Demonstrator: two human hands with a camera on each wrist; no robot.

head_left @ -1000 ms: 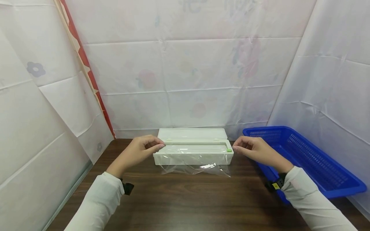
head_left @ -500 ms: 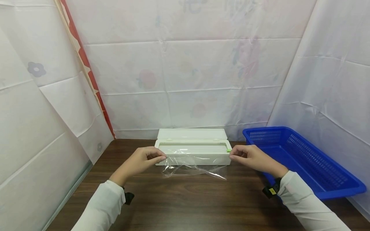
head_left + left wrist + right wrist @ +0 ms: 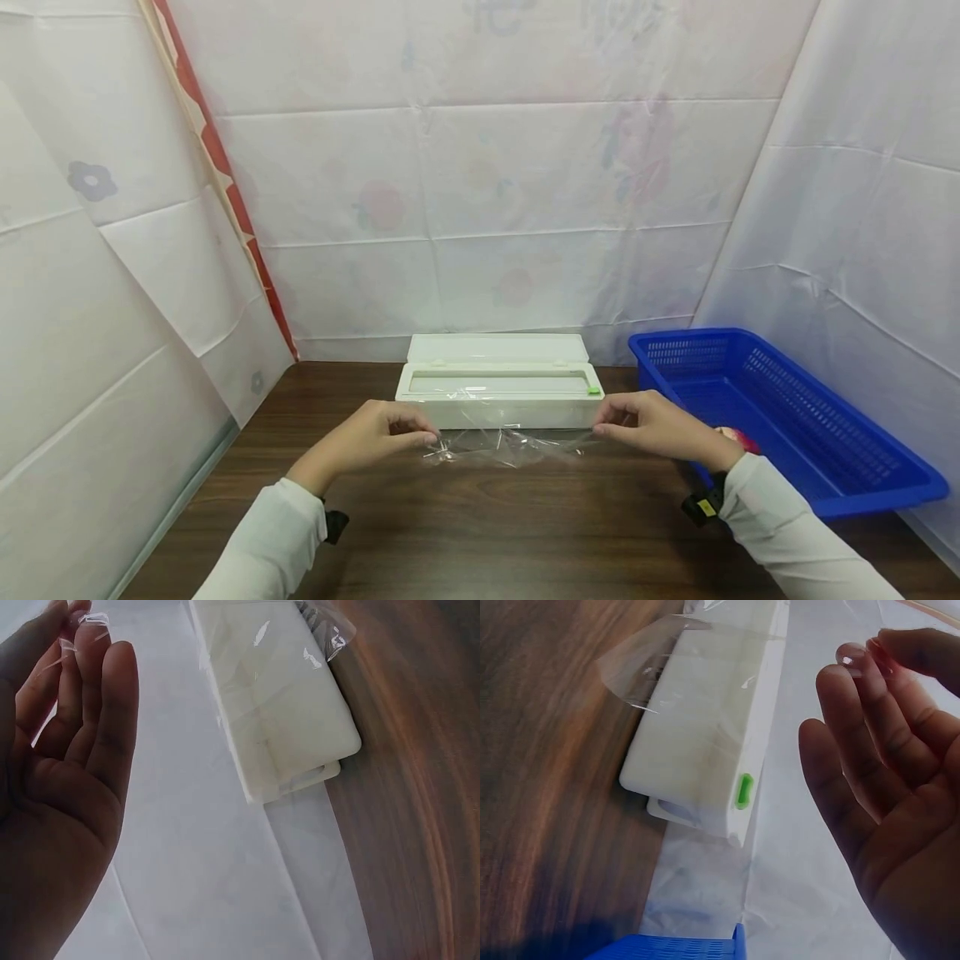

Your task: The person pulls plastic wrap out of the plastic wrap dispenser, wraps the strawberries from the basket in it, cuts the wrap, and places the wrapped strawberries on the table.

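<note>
A white cling film dispenser stands at the back middle of the table, its lid tipped back. At the right end of its top is a green slider cutter. Clear cling film comes out over the front and hangs in creases, its lower part over the wood. My left hand pinches the film's left edge between thumb and fingertips. On the other side my right hand pinches the right edge. Both wrist views show thin film at the fingertips of the left hand and right hand.
A blue plastic basket stands to the right, partly behind the right forearm. Inside it, a red and whitish object peeks out beside the right wrist. White printed sheets hang behind and at both sides of the brown wooden table.
Both hands have moved down and toward me, from above the dispenser's top to its front lower edge, drawing the film with them. The red and whitish object has come into sight.
</note>
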